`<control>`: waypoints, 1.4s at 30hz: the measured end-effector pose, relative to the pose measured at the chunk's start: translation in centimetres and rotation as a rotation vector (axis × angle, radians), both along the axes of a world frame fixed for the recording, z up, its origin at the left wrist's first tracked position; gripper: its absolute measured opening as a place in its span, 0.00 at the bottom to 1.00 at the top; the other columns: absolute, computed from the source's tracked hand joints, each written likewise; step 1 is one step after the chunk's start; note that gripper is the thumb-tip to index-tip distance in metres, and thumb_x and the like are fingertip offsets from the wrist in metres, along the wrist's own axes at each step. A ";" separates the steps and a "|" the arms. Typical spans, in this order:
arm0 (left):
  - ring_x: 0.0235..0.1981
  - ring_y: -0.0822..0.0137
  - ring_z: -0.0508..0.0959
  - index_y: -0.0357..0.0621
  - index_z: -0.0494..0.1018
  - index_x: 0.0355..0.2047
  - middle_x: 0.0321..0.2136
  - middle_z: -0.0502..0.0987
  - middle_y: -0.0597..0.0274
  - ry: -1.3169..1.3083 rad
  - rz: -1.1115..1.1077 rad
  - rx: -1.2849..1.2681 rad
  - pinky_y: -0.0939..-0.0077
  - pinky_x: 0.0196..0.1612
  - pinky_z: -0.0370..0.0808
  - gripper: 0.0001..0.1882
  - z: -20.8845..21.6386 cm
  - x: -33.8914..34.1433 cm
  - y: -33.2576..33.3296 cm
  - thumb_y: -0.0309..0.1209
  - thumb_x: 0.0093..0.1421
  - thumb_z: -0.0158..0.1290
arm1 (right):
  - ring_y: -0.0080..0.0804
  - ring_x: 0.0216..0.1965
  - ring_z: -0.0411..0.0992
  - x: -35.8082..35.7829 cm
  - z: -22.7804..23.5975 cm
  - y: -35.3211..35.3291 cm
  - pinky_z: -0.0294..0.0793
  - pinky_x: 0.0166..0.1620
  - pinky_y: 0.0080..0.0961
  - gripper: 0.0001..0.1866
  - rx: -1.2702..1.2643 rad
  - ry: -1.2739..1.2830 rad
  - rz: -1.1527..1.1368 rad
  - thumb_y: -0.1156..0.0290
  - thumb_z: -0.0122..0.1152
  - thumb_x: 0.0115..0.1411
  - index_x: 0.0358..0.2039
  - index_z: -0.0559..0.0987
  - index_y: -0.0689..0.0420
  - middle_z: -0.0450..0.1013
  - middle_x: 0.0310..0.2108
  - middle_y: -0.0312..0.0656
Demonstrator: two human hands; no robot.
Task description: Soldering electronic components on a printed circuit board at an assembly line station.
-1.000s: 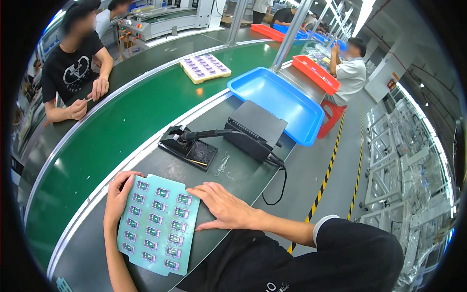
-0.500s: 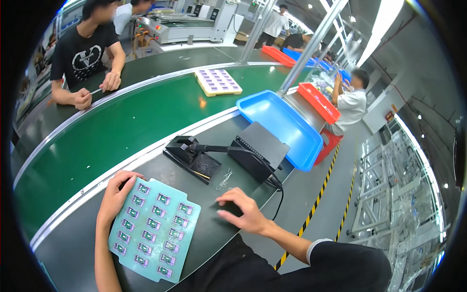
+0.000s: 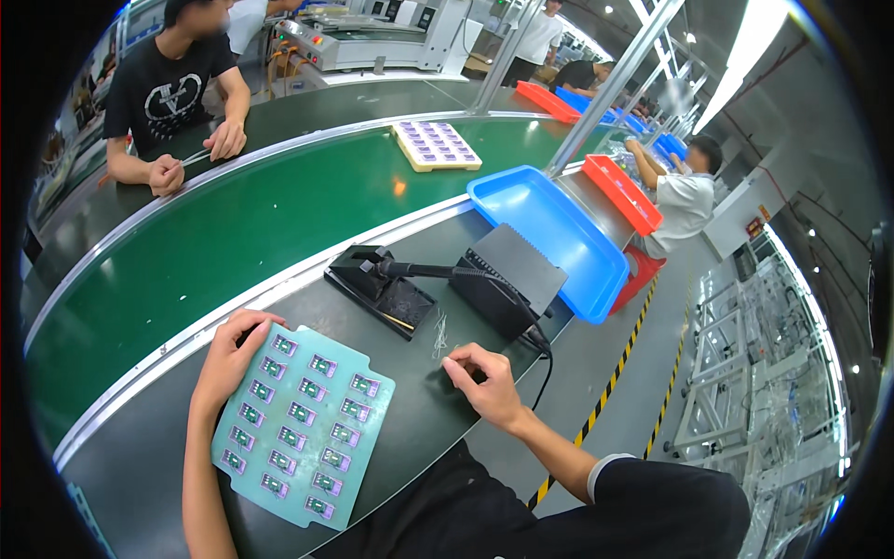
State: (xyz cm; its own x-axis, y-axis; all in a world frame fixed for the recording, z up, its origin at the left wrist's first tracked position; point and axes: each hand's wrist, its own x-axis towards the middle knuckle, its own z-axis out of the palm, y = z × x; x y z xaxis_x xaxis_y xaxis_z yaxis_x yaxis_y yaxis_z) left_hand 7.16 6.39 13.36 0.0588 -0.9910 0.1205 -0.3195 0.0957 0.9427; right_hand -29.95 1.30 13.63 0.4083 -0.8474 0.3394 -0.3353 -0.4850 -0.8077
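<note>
A pale green tray (image 3: 333,396) with rows of small circuit boards in its slots lies tilted on the dark bench. My left hand (image 3: 233,354) grips its far left corner, fingers curled over the edge. To the tray's right, my right hand (image 3: 486,380) is closed in a pinch, low over the bench. Its fingertips are beside a small heap of thin, pale wire pieces (image 3: 440,337); whether one is between them is too small to tell. Beyond the heap, a soldering iron (image 3: 424,270) rests in its black stand (image 3: 382,303), next to a black box-shaped unit (image 3: 510,284).
A green conveyor (image 3: 233,224) runs behind the bench's metal rail, carrying a cream tray (image 3: 436,168) of boards. An empty blue tray (image 3: 559,242) and a red bin (image 3: 624,196) stand at the right. A cable (image 3: 543,377) hangs off the bench edge. Across the conveyor sits a co-worker (image 3: 172,93).
My right hand has moved away from me toward the wire pieces, and its spread fingers have closed into a pinch. My left hand keeps its grip on the green tray. The view has shifted slightly.
</note>
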 end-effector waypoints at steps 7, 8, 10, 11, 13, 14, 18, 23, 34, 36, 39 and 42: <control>0.41 0.69 0.74 0.38 0.79 0.41 0.37 0.75 0.60 -0.037 0.023 -0.007 0.75 0.47 0.69 0.13 -0.8 0.7 0.1 0.34 0.68 0.49 | 0.17 0.16 0.63 1.0 0.4 0.4 0.61 0.21 0.19 0.05 0.033 0.040 0.193 0.74 0.64 0.61 0.34 0.79 0.62 0.70 0.17 0.34; 0.41 0.69 0.74 0.38 0.80 0.41 0.37 0.75 0.60 -0.064 0.026 0.021 0.75 0.47 0.68 0.13 -1.1 1.0 0.3 0.34 0.68 0.50 | 0.19 0.15 0.62 1.2 0.4 0.6 0.60 0.21 0.20 0.06 0.022 0.090 0.229 0.74 0.65 0.60 0.36 0.79 0.61 0.69 0.16 0.34; 0.40 0.69 0.74 0.38 0.79 0.42 0.35 0.76 0.60 -0.057 0.014 -0.001 0.76 0.45 0.69 0.14 -1.7 1.4 -0.1 0.35 0.69 0.49 | 0.23 0.13 0.62 1.8 0.9 1.0 0.60 0.20 0.22 0.12 -0.012 0.164 0.281 0.74 0.67 0.58 0.42 0.79 0.59 0.67 0.14 0.34; 0.40 0.69 0.74 0.37 0.79 0.42 0.35 0.77 0.60 -0.038 0.012 -0.014 0.75 0.45 0.70 0.15 -1.2 1.2 -0.1 0.36 0.69 0.49 | 0.24 0.13 0.63 2.1 1.2 1.4 0.61 0.20 0.22 0.18 -0.019 0.201 0.299 0.72 0.69 0.57 0.48 0.78 0.58 0.68 0.15 0.34; 0.43 0.70 0.75 0.36 0.79 0.44 0.37 0.78 0.60 -0.036 -0.016 -0.027 0.76 0.48 0.70 0.16 -0.9 1.1 -0.3 0.37 0.69 0.49 | 0.15 0.15 0.56 2.6 1.8 2.0 0.56 0.20 0.17 0.27 -0.090 0.241 0.349 0.77 0.69 0.55 0.56 0.75 0.61 0.67 0.16 0.30; 0.43 0.71 0.76 0.36 0.78 0.44 0.38 0.78 0.60 -0.019 -0.014 -0.024 0.76 0.48 0.70 0.17 -0.4 0.8 0.0 0.38 0.69 0.49 | 0.15 0.16 0.55 2.6 1.5 2.2 0.55 0.20 0.16 0.32 -0.106 0.273 0.359 0.76 0.71 0.53 0.59 0.72 0.61 0.66 0.16 0.30; 0.38 0.74 0.75 0.37 0.79 0.44 0.36 0.79 0.62 0.023 -0.036 -0.053 0.79 0.43 0.72 0.16 -1.5 0.9 -0.3 0.38 0.69 0.50 | 0.18 0.12 0.57 3.6 1.2 2.2 0.57 0.19 0.17 0.36 0.032 0.315 0.345 0.73 0.74 0.50 0.60 0.71 0.60 0.65 0.13 0.33; 0.36 0.76 0.73 0.40 0.79 0.43 0.36 0.77 0.65 -0.058 -0.057 -0.119 0.81 0.40 0.70 0.16 -2.1 1.5 -0.3 0.38 0.70 0.48 | 0.13 0.14 0.51 4.1 0.7 2.1 0.49 0.20 0.13 0.34 0.109 0.282 0.319 0.79 0.72 0.51 0.60 0.72 0.62 0.61 0.12 0.30; 0.36 0.76 0.73 0.40 0.80 0.41 0.35 0.77 0.65 -0.042 -0.018 -0.097 0.80 0.41 0.70 0.15 -2.2 1.2 -0.2 0.38 0.70 0.48 | 0.08 0.16 0.48 4.2 0.6 2.0 0.42 0.21 0.12 0.36 0.151 0.296 0.341 0.81 0.71 0.50 0.61 0.70 0.63 0.61 0.13 0.25; 0.37 0.76 0.73 0.40 0.79 0.41 0.36 0.76 0.65 -0.055 -0.027 -0.079 0.80 0.42 0.69 0.14 -2.1 1.2 -0.4 0.37 0.69 0.49 | 0.08 0.15 0.49 4.1 0.4 1.8 0.42 0.21 0.12 0.36 0.124 0.291 0.360 0.80 0.71 0.49 0.61 0.70 0.63 0.62 0.13 0.25; 0.39 0.75 0.73 0.40 0.79 0.41 0.38 0.75 0.65 -0.026 -0.016 -0.045 0.80 0.44 0.69 0.13 -1.8 1.1 -0.3 0.36 0.69 0.49 | 0.08 0.15 0.49 4.1 0.5 1.7 0.42 0.21 0.12 0.37 0.135 0.292 0.364 0.80 0.72 0.49 0.60 0.70 0.63 0.63 0.13 0.26; 0.40 0.74 0.74 0.39 0.78 0.41 0.39 0.74 0.64 -0.011 -0.013 -0.011 0.79 0.45 0.70 0.13 -1.7 0.9 -0.3 0.35 0.68 0.49 | 0.13 0.11 0.52 4.0 0.3 1.4 0.49 0.18 0.13 0.38 0.101 0.311 0.367 0.79 0.75 0.46 0.59 0.71 0.63 0.62 0.11 0.28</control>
State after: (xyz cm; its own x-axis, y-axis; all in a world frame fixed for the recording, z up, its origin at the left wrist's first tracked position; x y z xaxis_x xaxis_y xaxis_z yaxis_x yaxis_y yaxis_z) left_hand 8.11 6.12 11.68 0.0450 -0.9903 0.1316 -0.3286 0.1097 0.9381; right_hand -25.91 2.75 13.97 0.7547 -0.6514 0.0774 -0.3897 -0.5402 -0.7459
